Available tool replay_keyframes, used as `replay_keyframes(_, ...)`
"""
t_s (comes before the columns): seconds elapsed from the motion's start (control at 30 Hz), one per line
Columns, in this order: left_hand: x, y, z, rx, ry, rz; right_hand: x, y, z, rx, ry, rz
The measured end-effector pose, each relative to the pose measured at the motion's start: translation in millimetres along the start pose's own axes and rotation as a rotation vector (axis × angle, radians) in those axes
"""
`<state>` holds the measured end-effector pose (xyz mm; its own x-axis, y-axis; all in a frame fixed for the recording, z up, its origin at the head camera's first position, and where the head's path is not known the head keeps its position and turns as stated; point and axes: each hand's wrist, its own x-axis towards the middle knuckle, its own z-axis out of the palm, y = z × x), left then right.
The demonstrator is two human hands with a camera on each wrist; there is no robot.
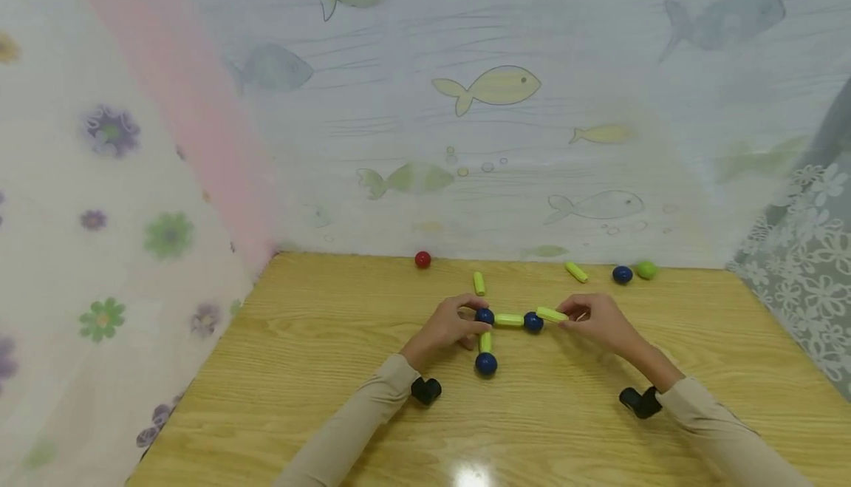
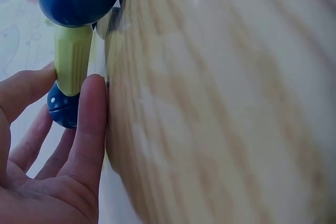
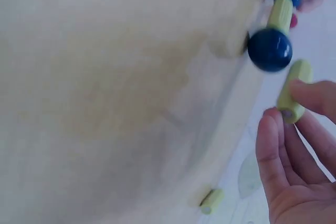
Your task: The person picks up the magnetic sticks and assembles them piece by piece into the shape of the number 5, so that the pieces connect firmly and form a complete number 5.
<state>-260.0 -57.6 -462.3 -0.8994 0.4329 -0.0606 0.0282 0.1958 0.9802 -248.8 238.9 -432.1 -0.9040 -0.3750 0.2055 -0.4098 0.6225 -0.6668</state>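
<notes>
A small L-shaped assembly of dark blue balls and yellow-green rods lies on the table. My left hand (image 1: pixel 459 322) holds it at the corner blue ball (image 1: pixel 484 316), thumb and fingers on either side. One rod (image 1: pixel 485 342) runs from that ball to a near blue ball (image 1: pixel 486 364); another rod (image 1: pixel 509 320) leads right to an end blue ball (image 1: pixel 533 322). My right hand (image 1: pixel 595 318) pinches a loose yellow-green rod (image 3: pixel 295 92) between thumb and fingers. In the head view its tip overlaps the end ball; the right wrist view shows a small gap between them.
Toward the table's back edge lie a red ball (image 1: pixel 422 259), two yellow-green rods, one upright in view (image 1: pixel 479 284) and one slanted (image 1: pixel 576 273), a blue ball (image 1: pixel 622 275) and a green ball (image 1: pixel 646 270). Fish-patterned fabric (image 1: pixel 492 140) hangs behind the wooden table (image 1: pixel 319 339).
</notes>
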Motion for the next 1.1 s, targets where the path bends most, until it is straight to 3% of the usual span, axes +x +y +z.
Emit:
replay_keyframes(0.17, 3.3, -4.3, -2.9, -0.022, -0.011, 0.008, -23, -11, 4, 0.05, -0.017, 0.027)
replay_keyframes(0.4, 5.7, -4.5, -6.2, -0.014, 0.007, -0.007, -36, -23, 22, 0.134, -0.133, -0.042)
replay_keyframes(0.8, 10.9, 0.3, -8.4, 0.005, 0.004, -0.031, -27, -39, 57, 0.157, -0.17, -0.064)
replay_keyframes(1.1, 16.2, 0.8, -10.8, 0.021, 0.019, -0.043, -18, -47, 68, 0.116, -0.163, -0.097)
